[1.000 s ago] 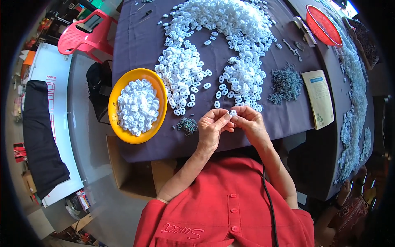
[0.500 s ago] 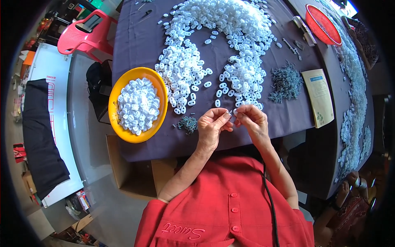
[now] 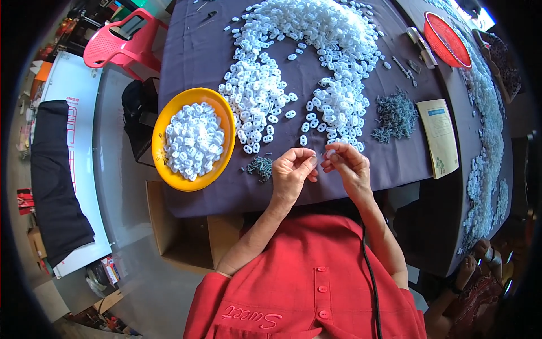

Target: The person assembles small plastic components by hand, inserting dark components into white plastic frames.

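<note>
Just over the table's near edge, my left hand is closed in a pinch of thumb and forefinger. What it holds is too small to make out. Facing it, my right hand pinches a small white oval plastic piece, partly covered by the fingers. A narrow gap separates the two sets of fingertips. Beyond them lies a big arched heap of white two-holed oval pieces. Left of my left hand is a little pile of small grey screws; a larger grey screw pile lies to the right.
An orange-yellow bowl full of white pieces stands at left on the dark tablecloth. A booklet and red basket are at right. Below the table is a cardboard box. Another person's arm shows lower right.
My fingertips have drawn slightly apart, and the white piece in my right hand shows more. The whole view has shifted a little; the piles and bowl look the same.
</note>
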`<state>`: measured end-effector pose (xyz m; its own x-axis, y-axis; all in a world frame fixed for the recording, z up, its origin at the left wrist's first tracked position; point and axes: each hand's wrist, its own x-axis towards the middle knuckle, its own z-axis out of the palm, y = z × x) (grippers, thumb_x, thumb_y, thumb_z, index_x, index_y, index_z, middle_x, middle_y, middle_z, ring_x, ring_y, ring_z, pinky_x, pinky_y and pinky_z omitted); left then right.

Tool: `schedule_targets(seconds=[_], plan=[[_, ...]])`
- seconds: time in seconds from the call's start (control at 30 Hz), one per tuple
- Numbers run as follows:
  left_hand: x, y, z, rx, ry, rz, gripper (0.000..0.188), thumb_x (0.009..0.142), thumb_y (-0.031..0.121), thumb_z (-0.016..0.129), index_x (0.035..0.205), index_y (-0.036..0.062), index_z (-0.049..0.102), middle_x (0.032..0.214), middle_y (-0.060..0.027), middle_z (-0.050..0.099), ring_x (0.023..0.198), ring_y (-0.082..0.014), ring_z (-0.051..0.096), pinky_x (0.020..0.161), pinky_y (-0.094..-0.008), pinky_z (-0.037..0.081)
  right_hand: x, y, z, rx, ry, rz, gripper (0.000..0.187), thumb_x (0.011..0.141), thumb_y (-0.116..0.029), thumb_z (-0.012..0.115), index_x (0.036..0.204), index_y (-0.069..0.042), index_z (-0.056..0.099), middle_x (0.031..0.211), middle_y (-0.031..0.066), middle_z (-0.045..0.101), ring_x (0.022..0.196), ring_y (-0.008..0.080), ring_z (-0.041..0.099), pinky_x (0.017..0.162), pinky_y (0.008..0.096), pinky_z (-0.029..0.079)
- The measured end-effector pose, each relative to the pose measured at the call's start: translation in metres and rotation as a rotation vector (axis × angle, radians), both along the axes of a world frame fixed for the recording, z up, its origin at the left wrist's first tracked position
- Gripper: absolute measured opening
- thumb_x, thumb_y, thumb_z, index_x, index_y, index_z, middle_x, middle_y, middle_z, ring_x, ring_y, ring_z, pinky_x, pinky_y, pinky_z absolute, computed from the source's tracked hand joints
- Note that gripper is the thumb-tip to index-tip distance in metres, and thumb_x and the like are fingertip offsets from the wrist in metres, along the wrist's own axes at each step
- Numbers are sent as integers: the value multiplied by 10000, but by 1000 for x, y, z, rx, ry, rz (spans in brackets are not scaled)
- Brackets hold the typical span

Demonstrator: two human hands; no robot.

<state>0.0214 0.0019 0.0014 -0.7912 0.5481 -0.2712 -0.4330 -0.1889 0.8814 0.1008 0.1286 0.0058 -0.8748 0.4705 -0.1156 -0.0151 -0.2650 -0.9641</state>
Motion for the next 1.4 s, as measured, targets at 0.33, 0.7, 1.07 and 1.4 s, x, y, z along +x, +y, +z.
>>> schedule_targets(seconds=[0.33, 0.7, 1.07, 1.4], plan=[[2, 1, 2, -121, 140, -46, 121, 822, 41, 612, 913, -34, 593, 740, -67, 625, 585, -98, 592, 491, -215, 490, -1, -1, 6, 65, -28, 53, 172, 875, -1, 522, 1021, 5, 613, 804, 18, 544, 704, 92, 605, 622, 218, 504], [4, -1, 7, -258, 292, -84, 81, 831, 53, 603, 883, -8, 611, 729, -38, 624, 590, -74, 582, 496, -203, 487, 0, -2, 5, 140, -20, 73, 175, 875, 7, 513, 1018, 5, 613, 806, 26, 545, 697, 90, 599, 625, 218, 503], [4, 1, 11, -257, 228, -97, 73, 828, 47, 597, 873, -8, 615, 709, -29, 619, 568, -70, 571, 483, -199, 481, 1, 1, 2, 115, -13, 74, 184, 868, 4, 529, 1033, 1, 613, 809, 29, 558, 697, 93, 606, 616, 218, 509], [2, 2, 13, -233, 150, -95, 97, 824, 50, 603, 889, -19, 620, 698, -36, 617, 552, -67, 564, 471, -195, 472, 2, -1, 0, 77, -82, 28, 153, 841, -34, 594, 988, 7, 608, 779, 48, 651, 703, 94, 616, 625, 227, 514]])
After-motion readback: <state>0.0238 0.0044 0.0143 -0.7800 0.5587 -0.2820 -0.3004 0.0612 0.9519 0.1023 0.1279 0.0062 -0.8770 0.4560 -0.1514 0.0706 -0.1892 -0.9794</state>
